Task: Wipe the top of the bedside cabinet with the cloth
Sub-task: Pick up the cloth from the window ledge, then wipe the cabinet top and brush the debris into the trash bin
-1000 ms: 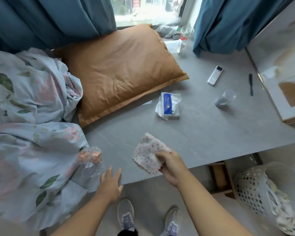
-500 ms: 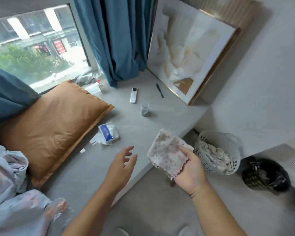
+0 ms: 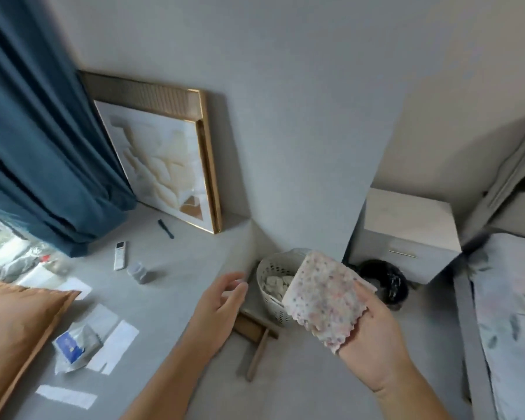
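A white bedside cabinet (image 3: 406, 219) with a pale bare top and a drawer handle stands at the right, between the grey wall and the bed. My right hand (image 3: 373, 338) holds a folded, speckled pink-and-white cloth (image 3: 325, 295) in the air, low and to the left of the cabinet, well apart from it. The empty left hand (image 3: 219, 307) hovers with fingers spread over the edge of the grey window ledge (image 3: 170, 298).
A white perforated basket (image 3: 270, 268) and a black bag (image 3: 385, 280) sit on the floor before the cabinet. A wooden piece (image 3: 256, 344) lies by the ledge. On the ledge: framed picture (image 3: 164, 165), remote (image 3: 119, 255), cup (image 3: 140, 272), tissue pack (image 3: 73, 347), orange pillow (image 3: 12, 338). A bed (image 3: 509, 313) fills the right.
The view has swung right from the window ledge to the wall corner; the cabinet and bed have come into sight. My right hand keeps the cloth; the left hand has lifted off the ledge.
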